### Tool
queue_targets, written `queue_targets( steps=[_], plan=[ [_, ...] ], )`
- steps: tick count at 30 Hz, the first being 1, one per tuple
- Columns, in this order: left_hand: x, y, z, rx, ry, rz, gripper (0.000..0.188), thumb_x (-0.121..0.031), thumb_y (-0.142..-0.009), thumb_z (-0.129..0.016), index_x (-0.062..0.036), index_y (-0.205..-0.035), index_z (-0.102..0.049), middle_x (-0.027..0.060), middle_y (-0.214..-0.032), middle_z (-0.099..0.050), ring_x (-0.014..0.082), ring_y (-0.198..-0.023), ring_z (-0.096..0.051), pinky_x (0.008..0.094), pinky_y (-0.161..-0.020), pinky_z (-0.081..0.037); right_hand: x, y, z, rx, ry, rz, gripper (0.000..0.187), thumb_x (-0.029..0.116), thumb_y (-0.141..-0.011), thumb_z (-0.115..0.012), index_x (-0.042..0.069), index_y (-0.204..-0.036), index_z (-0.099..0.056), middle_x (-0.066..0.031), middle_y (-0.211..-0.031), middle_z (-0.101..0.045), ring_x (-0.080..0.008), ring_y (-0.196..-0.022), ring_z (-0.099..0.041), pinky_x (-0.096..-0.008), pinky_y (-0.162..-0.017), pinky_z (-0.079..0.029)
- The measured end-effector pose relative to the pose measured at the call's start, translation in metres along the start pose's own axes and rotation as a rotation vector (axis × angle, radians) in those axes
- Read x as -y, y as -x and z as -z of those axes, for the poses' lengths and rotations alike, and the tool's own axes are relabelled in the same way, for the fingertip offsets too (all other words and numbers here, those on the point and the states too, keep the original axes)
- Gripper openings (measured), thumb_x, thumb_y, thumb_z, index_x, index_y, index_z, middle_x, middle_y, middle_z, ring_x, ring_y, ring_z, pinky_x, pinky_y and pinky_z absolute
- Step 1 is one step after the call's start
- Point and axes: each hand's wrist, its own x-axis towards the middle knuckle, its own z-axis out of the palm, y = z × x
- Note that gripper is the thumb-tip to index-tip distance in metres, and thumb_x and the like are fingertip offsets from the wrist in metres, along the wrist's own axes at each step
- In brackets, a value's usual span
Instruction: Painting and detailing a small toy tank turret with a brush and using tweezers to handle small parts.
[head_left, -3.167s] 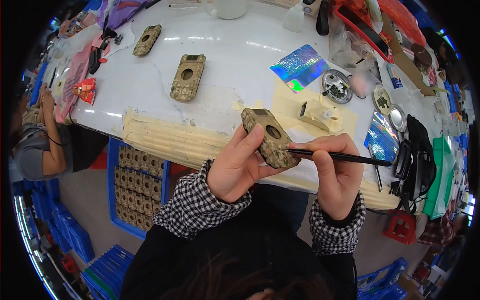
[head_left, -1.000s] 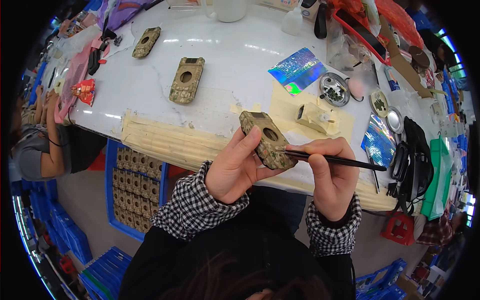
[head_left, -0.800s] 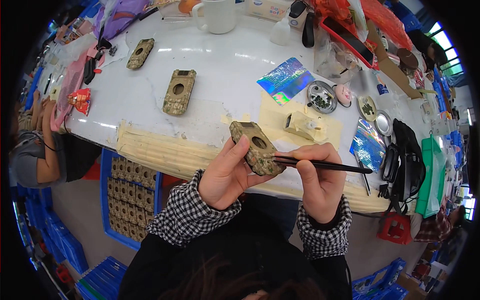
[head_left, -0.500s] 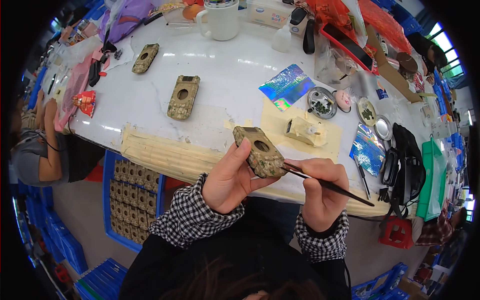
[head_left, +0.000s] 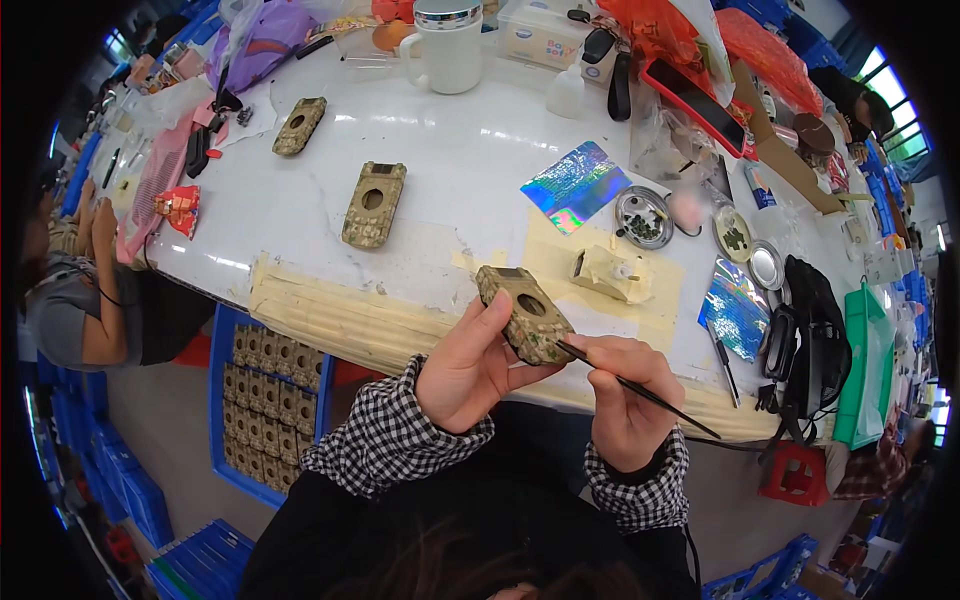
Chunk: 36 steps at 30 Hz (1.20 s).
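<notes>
My left hand (head_left: 462, 372) is closed round a camouflage toy tank hull (head_left: 545, 322) with a round hole in its top, tilted above the table's near edge. In my right hand (head_left: 632, 400) are slim black tweezers (head_left: 665, 402), pinched between thumb and fingers. Their tip meets the hull's near right end; whether anything is between the prongs is too small to tell. Two similar hulls, one nearer (head_left: 374, 205) and one farther (head_left: 299, 127), lie on the table to the left. A tin (head_left: 643, 217) with small dark green pieces stands beyond my right hand.
A tape-wrapped block (head_left: 605, 272) and iridescent sheets (head_left: 577, 187) lie beyond my hands. Rows of hulls fill a blue crate (head_left: 213, 400) below the table on the left. A white mug (head_left: 447, 58) stands at the back. A co-worker's arm (head_left: 97, 310) is far left.
The tweezers' tip has shifted slightly left along the hull's end, and my right hand has come a little left and lower. My left hand still grips the hull. The whole view has shifted slightly.
</notes>
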Motion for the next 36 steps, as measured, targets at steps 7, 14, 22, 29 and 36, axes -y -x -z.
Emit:
queue_targets(
  steps=[7,14,22,29,36],
  plan=[
    [-0.0012,0.0003,0.0008,0.009,-0.014,0.000,0.052,-0.041,-0.104,-0.027,-0.0056,-0.141,-0.032,0.0132,-0.136,-0.048,0.0230,-0.123,-0.051,0.0392,-0.101,-0.048,-0.0011,-0.0001,-0.0030,-0.019,-0.007,-0.003,0.014,0.000,-0.082,-0.070,-0.002,-0.095,-0.065,-0.0176,-0.093,-0.070,-0.0274,-0.085,-0.069,-0.0315,-0.076,-0.053],
    [-0.0015,0.0010,0.0013,0.016,-0.003,-0.002,0.048,-0.040,-0.103,-0.031,-0.0074,-0.139,-0.033,0.0116,-0.133,-0.050,0.0217,-0.120,-0.053,0.0388,-0.099,-0.049,0.0003,-0.0015,-0.0046,-0.026,0.024,0.006,0.014,-0.001,-0.080,-0.071,-0.003,-0.093,-0.065,-0.0169,-0.091,-0.070,-0.0268,-0.083,-0.069,-0.0318,-0.075,-0.054],
    [-0.0007,0.0005,0.0032,0.020,0.036,-0.008,0.044,-0.039,-0.102,-0.040,-0.0107,-0.135,-0.033,0.0095,-0.128,-0.053,0.0205,-0.116,-0.057,0.0397,-0.097,-0.050,0.0004,-0.0022,-0.0043,-0.012,0.036,0.010,0.014,-0.001,-0.080,-0.071,-0.003,-0.092,-0.065,-0.0171,-0.091,-0.070,-0.0270,-0.083,-0.069,-0.0319,-0.074,-0.054],
    [-0.0009,0.0005,0.0032,0.026,0.038,-0.011,0.045,-0.038,-0.102,-0.040,-0.0103,-0.136,-0.032,0.0097,-0.129,-0.052,0.0204,-0.116,-0.057,0.0398,-0.097,-0.050,-0.0001,-0.0022,-0.0042,-0.012,0.019,0.001,0.013,-0.001,-0.081,-0.070,-0.003,-0.092,-0.065,-0.0171,-0.091,-0.070,-0.0268,-0.082,-0.069,-0.0315,-0.074,-0.054],
    [-0.0011,0.0012,0.0027,0.014,0.015,0.004,0.050,-0.041,-0.103,-0.031,-0.0072,-0.139,-0.032,0.0121,-0.133,-0.050,0.0219,-0.119,-0.054,0.0390,-0.099,-0.050,0.0019,0.0005,-0.0020,-0.032,-0.099,-0.039,0.014,0.001,-0.085,-0.067,-0.003,-0.098,-0.063,-0.0173,-0.093,-0.069,-0.0269,-0.090,-0.067,-0.0332,-0.081,-0.052]
  ],
)
